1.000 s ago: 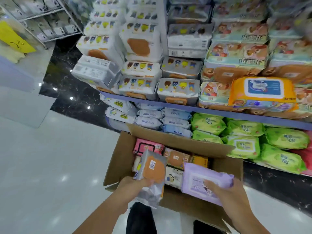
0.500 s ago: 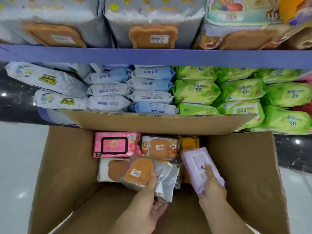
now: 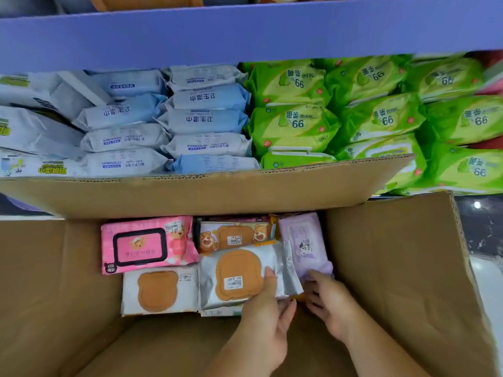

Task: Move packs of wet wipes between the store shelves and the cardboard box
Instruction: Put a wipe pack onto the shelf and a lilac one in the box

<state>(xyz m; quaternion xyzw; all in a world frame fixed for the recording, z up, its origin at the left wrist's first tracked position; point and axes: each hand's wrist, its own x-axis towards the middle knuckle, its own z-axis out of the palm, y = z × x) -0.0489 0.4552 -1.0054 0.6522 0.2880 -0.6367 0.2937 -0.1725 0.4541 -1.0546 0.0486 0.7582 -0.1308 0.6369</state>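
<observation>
You were at the loading step, setting two packs down in the box (image 3: 381, 268). Your left hand (image 3: 262, 311) gripped the silver pack (image 3: 239, 276), thumb on its orange lid and fingers under its 5 o'clock edge. The pack lay nearly flat on the packs below, with the white pack (image 3: 160, 291) at its 9 o'clock and the bear pack (image 3: 234, 236) at its 12. Your right hand (image 3: 330, 300) touched the near end of the purple pack (image 3: 302, 240), which sat at the silver pack's 2 o'clock, close to the box wall. I could not tell whether those fingers pinched it or only pressed it. The pink pack (image 3: 147, 244) lay at 10 o'clock.

Next, I judge, you needed to slide your left fingers out without dragging the foil, press both packs level, then reach at 12 o'clock to the shelf (image 3: 245, 31) for more, perhaps the green packs (image 3: 294, 121).

Half a second before, the silver pack hung tilted over the white one, further toward 9 o'clock, and the purple pack was slanted in your right hand above the gap. Both had since dropped into place, and your head had come closer.
</observation>
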